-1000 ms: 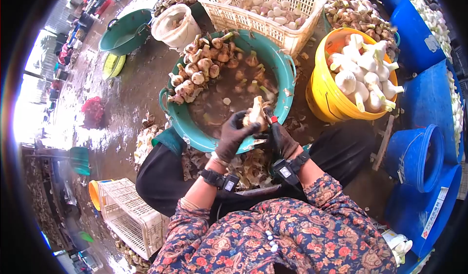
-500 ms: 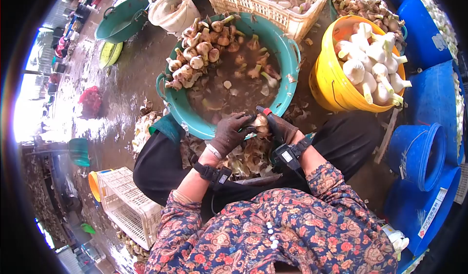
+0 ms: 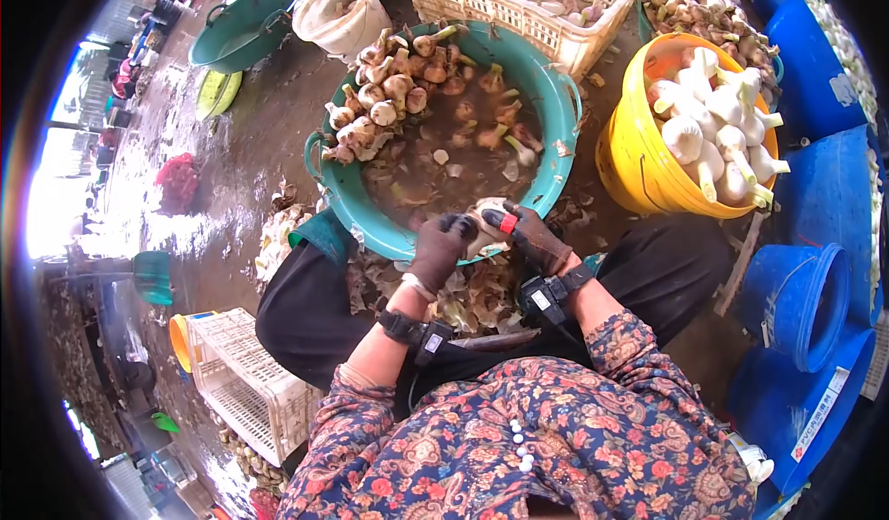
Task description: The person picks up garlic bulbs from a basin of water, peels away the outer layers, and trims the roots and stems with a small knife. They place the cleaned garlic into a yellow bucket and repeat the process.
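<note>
Over the near rim of a green tub (image 3: 562, 154), both my hands are closed around a pale garlic bulb (image 3: 483, 227). My left hand (image 3: 442, 251), in a dark brown glove, has its fingers curled against the bulb's left side. On the other side, my right hand (image 3: 540, 240) grips it, gloved the same way. A red band (image 3: 508, 223) with a dark end shows at the right fingers; what it belongs to is not clear. Muddy water fills the tub, with unpeeled garlic bulbs (image 3: 384, 89) heaped at its left and others floating. Loose garlic skins (image 3: 472, 293) lie below my hands.
To the right stands a yellow bucket (image 3: 630, 163) of peeled white bulbs. A cream crate (image 3: 593, 43) of garlic and a white bucket (image 3: 319, 29) sit behind the tub. Blue barrels (image 3: 787, 288) line the right side. An upturned crate (image 3: 245, 372) lies at left.
My fingers have shifted around the bulb, and more of its white surface now shows. The red band has turned and moved slightly lower. The whole view has shifted a little.
</note>
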